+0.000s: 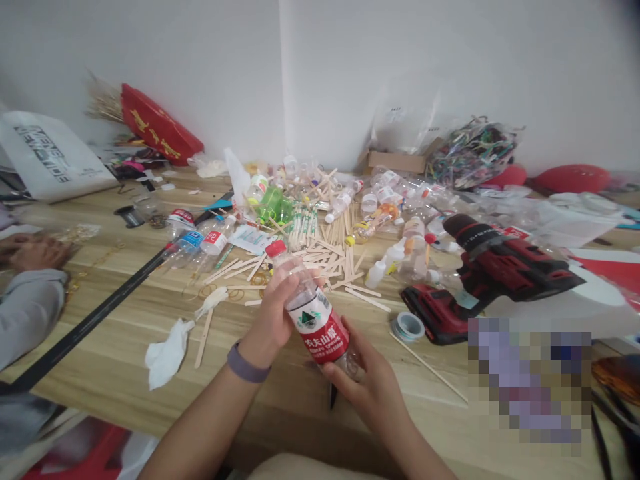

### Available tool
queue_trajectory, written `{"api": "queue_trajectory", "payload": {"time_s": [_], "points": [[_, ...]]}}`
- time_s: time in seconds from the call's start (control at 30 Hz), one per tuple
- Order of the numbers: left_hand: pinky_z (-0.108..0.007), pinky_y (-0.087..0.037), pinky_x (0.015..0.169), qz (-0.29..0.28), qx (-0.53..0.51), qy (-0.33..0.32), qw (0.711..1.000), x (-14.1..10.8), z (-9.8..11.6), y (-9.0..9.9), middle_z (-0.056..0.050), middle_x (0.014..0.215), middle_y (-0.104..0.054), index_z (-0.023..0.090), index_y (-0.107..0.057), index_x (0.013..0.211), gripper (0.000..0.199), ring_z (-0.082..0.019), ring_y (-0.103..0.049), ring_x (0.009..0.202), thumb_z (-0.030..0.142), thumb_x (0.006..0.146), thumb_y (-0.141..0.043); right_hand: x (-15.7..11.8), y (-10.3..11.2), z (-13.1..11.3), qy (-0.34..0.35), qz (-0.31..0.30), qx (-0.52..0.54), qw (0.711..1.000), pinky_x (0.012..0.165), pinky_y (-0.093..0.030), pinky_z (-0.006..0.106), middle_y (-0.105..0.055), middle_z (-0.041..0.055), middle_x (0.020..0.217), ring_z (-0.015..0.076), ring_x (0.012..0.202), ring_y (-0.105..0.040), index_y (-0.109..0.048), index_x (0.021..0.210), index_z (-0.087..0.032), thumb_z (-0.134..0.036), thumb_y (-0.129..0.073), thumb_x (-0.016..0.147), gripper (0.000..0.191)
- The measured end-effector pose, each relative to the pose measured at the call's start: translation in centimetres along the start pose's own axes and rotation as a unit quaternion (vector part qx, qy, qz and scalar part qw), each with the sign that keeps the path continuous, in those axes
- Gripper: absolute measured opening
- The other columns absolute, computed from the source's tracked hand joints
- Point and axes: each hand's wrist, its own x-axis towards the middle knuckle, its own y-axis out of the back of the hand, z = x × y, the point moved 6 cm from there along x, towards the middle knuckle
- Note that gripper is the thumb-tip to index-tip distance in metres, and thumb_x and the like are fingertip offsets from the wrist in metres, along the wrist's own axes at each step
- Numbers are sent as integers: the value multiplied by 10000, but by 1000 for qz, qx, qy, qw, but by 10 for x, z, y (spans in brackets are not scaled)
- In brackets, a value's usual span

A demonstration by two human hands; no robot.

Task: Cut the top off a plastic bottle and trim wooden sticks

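A clear plastic bottle (320, 328) with a red and white label and a red cap is held tilted over the near part of the table, its cap pointing up and left. My left hand (278, 303), with a grey-purple band on the wrist, wraps round the bottle's upper part below the cap. Round its lower end are the fingers of my right hand (367, 373). Part of a dark pointed object (333, 396) shows on the table beneath the bottle; the rest of it is hidden.
Craft sticks (325, 263) and several bottles (214, 243) lie behind. A red and black drill (515, 263) stands right, beside a wire spool (408, 327). A long black bar (95, 317) crosses the left; another person's hands (40, 252) rest beyond it. White tissue (169, 353) lies near left.
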Motion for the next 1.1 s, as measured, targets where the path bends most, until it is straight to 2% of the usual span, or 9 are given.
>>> {"api": "queue_trajectory", "payload": {"time_s": [0.13, 0.27, 0.47, 0.57, 0.67, 0.77, 0.87, 1.0, 1.1], "points": [[-295, -524, 576, 38, -9, -29, 999, -2, 2, 3, 2, 736, -708, 210, -558, 971, 490, -188, -673, 631, 434, 608, -800, -3, -6, -3, -2, -40, -5, 999, 864, -567, 420, -718, 159, 1181, 322, 1039, -695, -614, 1274, -124, -453, -683, 767, 609], [-275, -504, 525, 52, -30, -41, 997, -5, 4, 1, 16, 689, -681, 208, -545, 941, 486, -167, -640, 576, 445, 595, -790, -6, -1, -11, 28, -12, 28, 999, 772, -580, 349, -763, 112, 1040, 286, 901, -724, -654, 1174, -143, -444, -695, 767, 508], [-255, -477, 487, 51, -21, -45, 997, -4, 2, 0, 39, 596, -632, 208, -535, 909, 489, -160, -618, 521, 457, 576, -793, -11, -5, 0, 26, -12, 109, 994, 768, -576, 315, -755, 72, 1053, 258, 905, -719, -646, 1192, -192, -440, -704, 811, 459], [-256, -474, 486, 60, -12, -33, 998, -2, -2, 1, 47, 570, -626, 208, -541, 937, 516, -161, -610, 503, 473, 573, -794, -12, -4, 2, 30, 4, 95, 995, 786, -586, 331, -761, 78, 1066, 276, 931, -722, -666, 1197, -194, -473, -734, 792, 496], [-270, -484, 509, 41, -17, -34, 998, -1, -2, -2, 30, 607, -651, 210, -543, 940, 513, -168, -619, 527, 474, 583, -798, -10, 1, -1, 25, 33, 111, 993, 818, -595, 365, -764, 90, 1075, 301, 957, -724, -699, 1164, -191, -505, -764, 752, 522], [-283, -505, 549, 9, -26, -21, 999, -2, -2, -7, 7, 699, -685, 212, -540, 928, 505, -173, -639, 587, 458, 586, -818, -8, 5, -6, 20, 52, 157, 986, 781, -606, 337, -776, 71, 1033, 284, 908, -739, -730, 1092, -214, -473, -787, 730, 449], [-302, -526, 578, -8, -33, -1, 999, -4, -4, -10, -14, 780, -706, 221, -530, 965, 544, -192, -657, 659, 446, 578, -840, -6, 3, -8, 14, 44, 197, 979, 762, -610, 321, -776, 61, 1038, 269, 896, -743, -724, 1099, -229, -416, -777, 743, 405], [-297, -508, 556, 7, -23, -2, 1000, -3, -8, -5, -13, 736, -690, 216, -528, 944, 511, -184, -631, 617, 448, 593, -818, -6, 1, 0, -3, 44, 153, 987, 842, -593, 367, -750, 101, 1124, 292, 996, -719, -702, 1137, -203, -383, -772, 728, 452], [-266, -467, 528, 39, -17, -14, 999, -2, -10, 3, 20, 623, -642, 212, -534, 936, 502, -151, -573, 533, 468, 593, -796, -7, -1, 7, -11, 37, 134, 990, 826, -597, 391, -756, 122, 1092, 306, 972, -723, -699, 1113, -190, -410, -779, 716, 461]]}}
